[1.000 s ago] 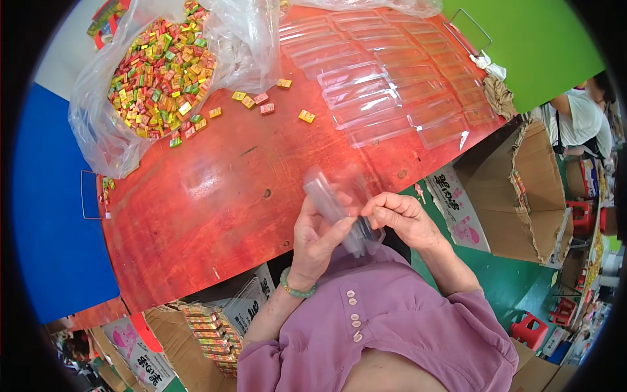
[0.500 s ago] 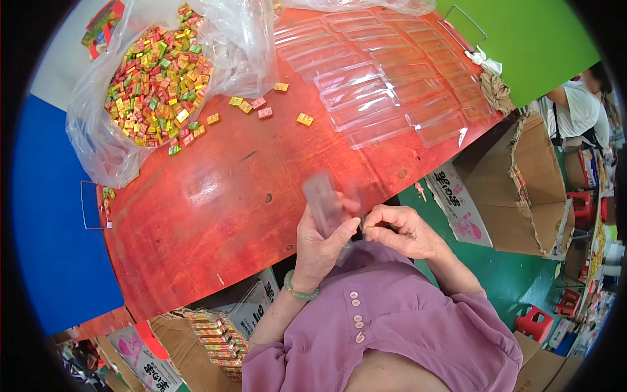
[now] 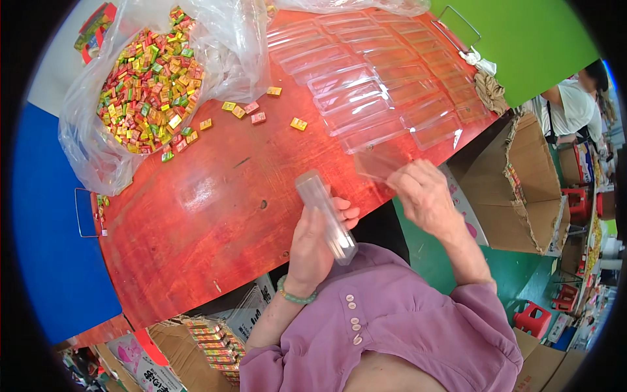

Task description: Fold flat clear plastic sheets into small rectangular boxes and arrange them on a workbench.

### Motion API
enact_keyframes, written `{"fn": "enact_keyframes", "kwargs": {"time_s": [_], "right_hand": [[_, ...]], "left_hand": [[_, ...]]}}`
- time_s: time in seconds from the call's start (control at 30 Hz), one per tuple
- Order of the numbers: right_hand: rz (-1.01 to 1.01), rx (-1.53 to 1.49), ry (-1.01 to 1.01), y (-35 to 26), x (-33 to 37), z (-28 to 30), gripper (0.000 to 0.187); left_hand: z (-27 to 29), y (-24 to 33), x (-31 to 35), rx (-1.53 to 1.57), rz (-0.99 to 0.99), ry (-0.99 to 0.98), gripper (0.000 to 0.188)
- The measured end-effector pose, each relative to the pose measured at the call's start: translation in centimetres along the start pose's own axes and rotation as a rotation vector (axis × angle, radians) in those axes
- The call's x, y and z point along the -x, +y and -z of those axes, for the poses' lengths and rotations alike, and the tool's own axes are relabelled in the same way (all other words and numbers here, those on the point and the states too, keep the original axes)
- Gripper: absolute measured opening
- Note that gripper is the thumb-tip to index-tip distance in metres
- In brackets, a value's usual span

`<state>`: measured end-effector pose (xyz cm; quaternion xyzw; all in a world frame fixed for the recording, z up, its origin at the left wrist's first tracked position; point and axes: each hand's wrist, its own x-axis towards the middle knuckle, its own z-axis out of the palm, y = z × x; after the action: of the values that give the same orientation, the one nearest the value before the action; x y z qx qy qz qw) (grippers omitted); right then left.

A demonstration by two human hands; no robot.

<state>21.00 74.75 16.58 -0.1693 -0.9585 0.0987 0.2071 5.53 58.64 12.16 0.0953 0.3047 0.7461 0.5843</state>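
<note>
Parting since a moment ago: right hand (image 3: 423, 196) lifts a flat clear lid (image 3: 379, 163) away, fingers pinched on its edge | left hand (image 3: 315, 243) curls around long clear plastic box (image 3: 325, 215), above red table (image 3: 196, 215) edge | box apparently opened | glossy, rigid, rectangular; wrapped candies (image 3: 147, 85) in crinkly bag.

left hand (image 3: 313, 245): grips clear box (image 3: 324, 215) | right hand (image 3: 424, 196): holds clear lid (image 3: 379, 162)
</note>
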Motion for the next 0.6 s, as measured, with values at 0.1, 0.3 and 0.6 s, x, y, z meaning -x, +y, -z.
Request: {"fn": "enact_keyframes", "kwargs": {"time_s": [0.1,0.3,0.6], "right_hand": [[0.040,0.197,-0.168,1.5,-0.4,0.4,0.025],[0.112,0.401,-0.250,3.2,-0.5,-0.3,0.030],[0.018,0.445,-0.286,3.5,-0.9,-0.4,0.041]], "left_hand": [[0.5,0.6,0.2,0.192,0.043,-0.042,0.049],[0.7,1.1,0.4,0.040,0.050,0.012,0.054],[0.4,1.0,0.1,0.026,0.087,0.002,0.055]]}}
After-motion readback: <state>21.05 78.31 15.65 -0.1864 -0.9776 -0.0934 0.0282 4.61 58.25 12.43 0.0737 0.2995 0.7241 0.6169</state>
